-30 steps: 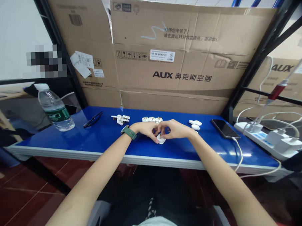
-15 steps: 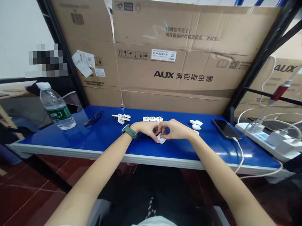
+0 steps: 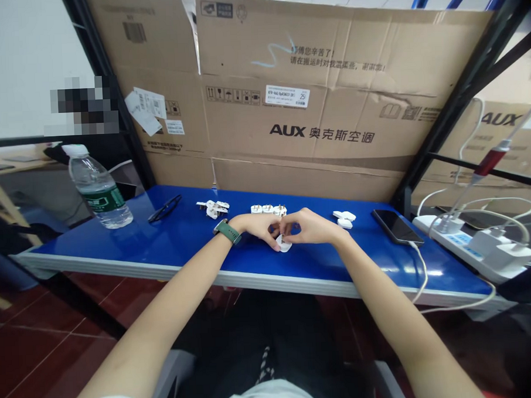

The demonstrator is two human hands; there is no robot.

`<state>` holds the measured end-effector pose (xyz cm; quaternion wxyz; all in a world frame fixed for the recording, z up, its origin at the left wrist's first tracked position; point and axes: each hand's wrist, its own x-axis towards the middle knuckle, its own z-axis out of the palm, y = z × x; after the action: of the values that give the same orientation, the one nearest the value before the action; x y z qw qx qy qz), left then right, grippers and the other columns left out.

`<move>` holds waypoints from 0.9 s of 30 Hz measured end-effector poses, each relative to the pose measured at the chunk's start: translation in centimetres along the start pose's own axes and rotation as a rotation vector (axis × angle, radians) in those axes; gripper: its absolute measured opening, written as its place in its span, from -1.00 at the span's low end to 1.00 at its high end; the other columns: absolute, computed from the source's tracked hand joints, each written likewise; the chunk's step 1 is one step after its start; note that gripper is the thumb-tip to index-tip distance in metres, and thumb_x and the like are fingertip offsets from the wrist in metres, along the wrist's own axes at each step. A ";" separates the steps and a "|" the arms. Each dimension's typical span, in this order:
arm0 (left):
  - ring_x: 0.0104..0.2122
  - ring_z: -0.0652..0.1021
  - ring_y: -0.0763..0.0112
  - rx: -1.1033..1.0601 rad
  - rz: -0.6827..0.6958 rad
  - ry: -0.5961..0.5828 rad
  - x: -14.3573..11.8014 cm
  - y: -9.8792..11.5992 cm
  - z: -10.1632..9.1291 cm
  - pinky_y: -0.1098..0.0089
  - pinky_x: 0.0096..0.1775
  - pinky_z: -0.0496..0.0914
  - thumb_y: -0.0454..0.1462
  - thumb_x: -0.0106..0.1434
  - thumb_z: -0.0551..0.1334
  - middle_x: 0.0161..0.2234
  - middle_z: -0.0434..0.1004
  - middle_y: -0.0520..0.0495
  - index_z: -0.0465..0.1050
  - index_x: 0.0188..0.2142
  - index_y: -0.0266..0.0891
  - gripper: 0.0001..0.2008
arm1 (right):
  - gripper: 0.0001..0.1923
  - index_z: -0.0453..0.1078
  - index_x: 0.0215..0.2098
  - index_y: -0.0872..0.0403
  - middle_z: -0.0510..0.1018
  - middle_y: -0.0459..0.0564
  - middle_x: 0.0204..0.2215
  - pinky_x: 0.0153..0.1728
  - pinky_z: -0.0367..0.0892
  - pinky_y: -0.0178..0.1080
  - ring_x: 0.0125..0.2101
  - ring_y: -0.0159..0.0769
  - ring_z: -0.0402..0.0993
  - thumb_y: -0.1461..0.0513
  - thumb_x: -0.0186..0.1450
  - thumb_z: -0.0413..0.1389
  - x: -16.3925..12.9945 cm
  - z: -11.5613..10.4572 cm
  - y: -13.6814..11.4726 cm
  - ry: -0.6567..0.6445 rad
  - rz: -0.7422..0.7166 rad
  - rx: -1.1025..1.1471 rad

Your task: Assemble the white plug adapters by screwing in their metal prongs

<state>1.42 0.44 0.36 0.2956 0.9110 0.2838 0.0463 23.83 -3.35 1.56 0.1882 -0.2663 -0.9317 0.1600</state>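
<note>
Resting on the blue table (image 3: 184,249) just below the centre of the frame, a small white plug part (image 3: 284,244) sits between both hands. The left hand (image 3: 258,227), with a green watch (image 3: 226,232) on its wrist, comes in from the lower left and curls its fingertips onto the part's left side; the right hand (image 3: 308,227) comes in from the lower right and pinches the top of the same part with thumb and forefinger pressed together. The two hands touch each other over it.

Just behind the hands stands a short row of white plugs (image 3: 268,209). Further left lies a loose cluster of plug pieces (image 3: 213,208), and to the right of the hands a few white covers (image 3: 344,218). A pair of black glasses (image 3: 164,208) lies left of the cluster, and a water bottle (image 3: 98,187) stands upright at the table's left end. A dark phone (image 3: 396,227) lies flat at the right with a white cable running from it, near a white power strip (image 3: 474,245) at the far right. Large cardboard boxes (image 3: 323,102) fill the upper frame behind the table.
</note>
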 end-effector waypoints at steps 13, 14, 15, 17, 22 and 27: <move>-0.25 0.51 0.29 -0.033 0.028 0.018 0.0 -0.1 0.1 0.34 -0.19 0.34 -0.01 -0.02 0.53 -0.21 0.53 -0.04 0.47 -0.23 -0.24 -0.51 | -0.67 0.64 -0.13 0.04 0.66 -0.03 -0.20 -0.23 0.38 -0.29 -0.26 -0.29 0.55 0.42 0.20 0.17 0.1 -0.2 0.6 -0.046 -0.140 0.058; -0.25 0.51 0.29 -0.044 0.036 0.014 0.1 -0.1 0.1 0.35 -0.19 0.34 -0.03 -0.01 0.53 -0.20 0.54 -0.05 0.47 -0.22 -0.24 -0.51 | -0.67 0.64 -0.13 0.03 0.66 -0.03 -0.19 -0.22 0.38 -0.29 -0.25 -0.29 0.55 0.42 0.20 0.17 0.1 -0.1 0.6 -0.049 -0.136 0.061; -0.24 0.52 0.29 -0.055 0.041 0.011 0.1 -0.1 0.1 0.35 -0.20 0.34 -0.04 -0.01 0.54 -0.19 0.55 -0.06 0.48 -0.21 -0.24 -0.51 | -0.66 0.64 -0.13 0.03 0.65 -0.02 -0.19 -0.20 0.39 -0.28 -0.24 -0.28 0.54 0.42 0.21 0.17 0.1 -0.1 0.6 -0.051 -0.134 0.063; -0.24 0.52 0.28 -0.069 0.036 -0.001 0.2 -0.1 0.1 0.36 -0.22 0.34 -0.06 -0.01 0.54 -0.18 0.56 -0.07 0.48 -0.20 -0.25 -0.52 | -0.65 0.64 -0.13 0.03 0.65 0.00 -0.16 -0.14 0.41 -0.25 -0.18 -0.25 0.54 0.44 0.22 0.15 0.2 0.1 0.5 -0.060 -0.147 0.063; -0.27 0.52 0.29 -0.027 0.004 -0.010 0.2 -0.1 0.1 0.36 -0.24 0.33 -0.03 0.00 0.52 -0.23 0.55 -0.06 0.51 -0.20 -0.25 -0.52 | -0.62 0.63 -0.18 0.05 0.64 0.03 -0.14 -0.05 0.41 -0.20 -0.08 -0.20 0.51 0.50 0.20 0.10 0.3 0.3 0.2 -0.094 -0.171 0.033; -0.34 0.48 0.35 -0.001 0.000 -0.010 0.3 -0.4 0.1 0.37 -0.25 0.31 -0.02 0.00 0.52 -0.27 0.52 -0.02 0.53 -0.20 -0.25 -0.52 | -0.68 0.61 -0.21 0.08 0.61 0.06 -0.16 -0.07 0.40 -0.18 -0.11 -0.18 0.49 0.49 0.21 0.12 0.3 0.2 -0.1 -0.092 -0.153 -0.006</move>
<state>1.51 0.85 0.04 0.2976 0.9110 0.2824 0.0418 23.49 -3.35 1.55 0.1560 -0.1874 -0.9574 0.1545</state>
